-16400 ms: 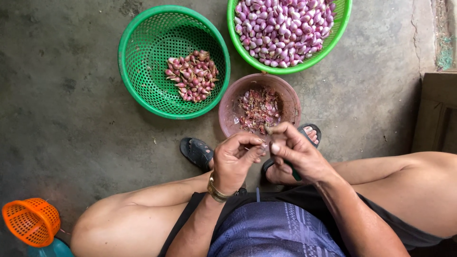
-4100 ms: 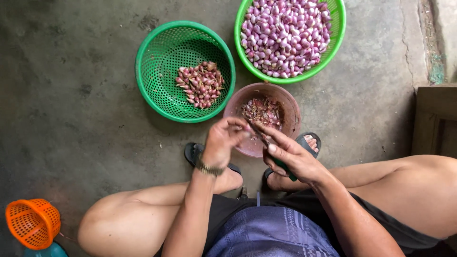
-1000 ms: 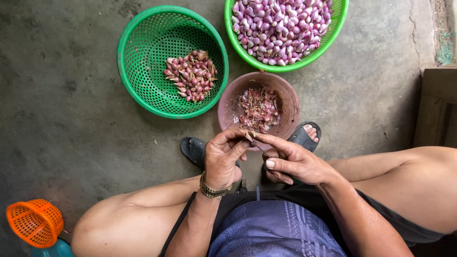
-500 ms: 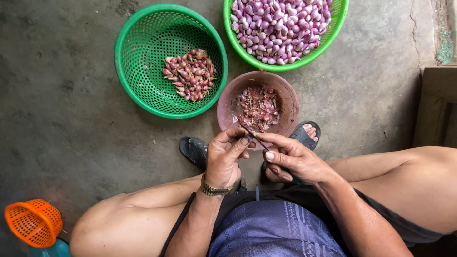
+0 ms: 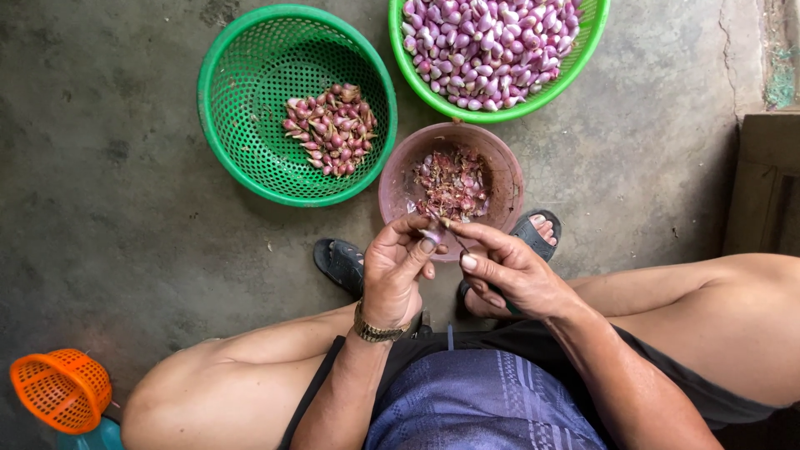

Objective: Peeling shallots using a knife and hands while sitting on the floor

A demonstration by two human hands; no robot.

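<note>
Left hand pinches a small shallot over the pink bowl, right hand closed on a thin blade at it; blade looks close to the left thumb, so a slip could nick it.

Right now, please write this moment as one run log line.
left hand: holds small shallot | right hand: peels it, over pink bowl of peels | green basket: a few shallots
</note>
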